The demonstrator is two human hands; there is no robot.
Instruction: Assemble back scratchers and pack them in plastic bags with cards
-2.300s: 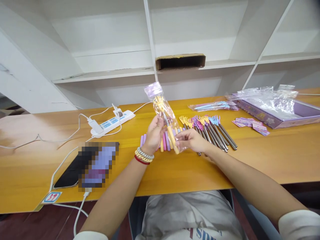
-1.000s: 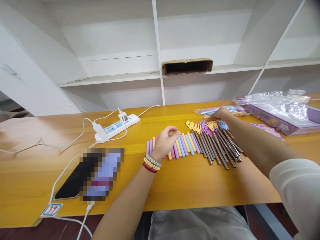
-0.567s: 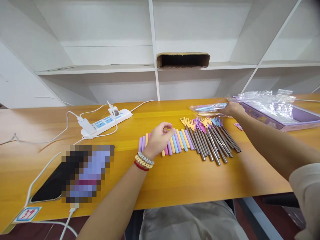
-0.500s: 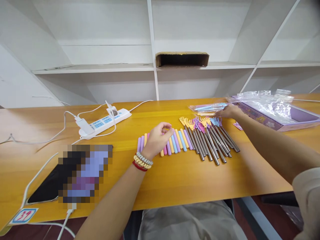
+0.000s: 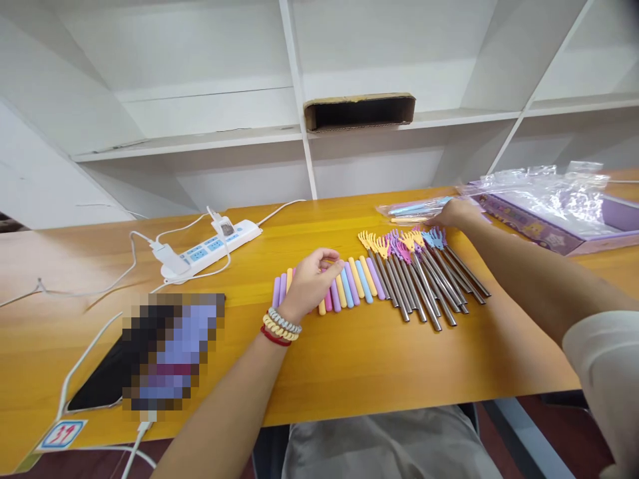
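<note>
Lately between both hands, the bagged yellow back scratcher (image 5: 407,220) apparently now lies packed on the bagged pile (image 5: 422,207) by the right hand (image 5: 455,214), whose grip I cannot tell, while the left hand (image 5: 310,283) curls loosely, seemingly empty, over pastel handles (image 5: 363,279)

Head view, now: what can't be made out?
All in the head view:
Right hand: fingertips hidden by the hand itself; grip unclear.
Coloured handles: some covered by left hand.
Lit screen: pixelated.
Right sleeve: cut off by right edge.
</note>
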